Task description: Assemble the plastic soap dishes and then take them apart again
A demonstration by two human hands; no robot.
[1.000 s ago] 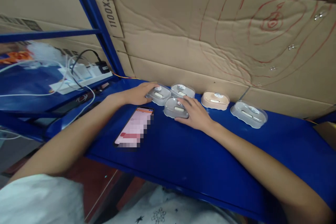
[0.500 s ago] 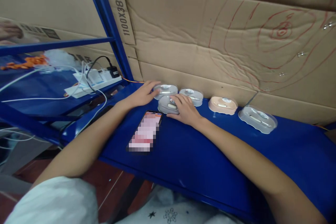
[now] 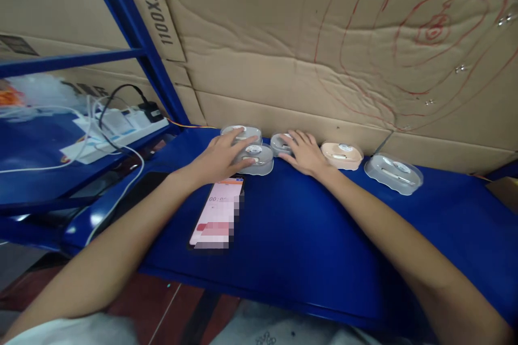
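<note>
My left hand (image 3: 224, 157), fingers apart, rests over the left side of a front grey oval case (image 3: 261, 160) with a clear rim. Behind it, partly under the fingers, is another grey case (image 3: 246, 132). Fingers spread, my right hand (image 3: 303, 153) lies on a third grey case (image 3: 279, 144), covering much of it. To the right stand a peach case (image 3: 342, 155) and a clear grey case (image 3: 393, 173). A phone (image 3: 216, 213) with a lit, partly pixelated screen lies in front of my left hand on the blue table (image 3: 291, 242).
A cardboard wall (image 3: 259, 48) stands behind the table. On the left, a blue metal frame (image 3: 133, 27) rises beside a white power strip (image 3: 113, 137) with plugs. A white cable (image 3: 129, 186) hangs over the table's left side.
My right hand has left the front case and moved right onto the case behind. My left hand has come forward over the front case. The view has shifted slightly.
</note>
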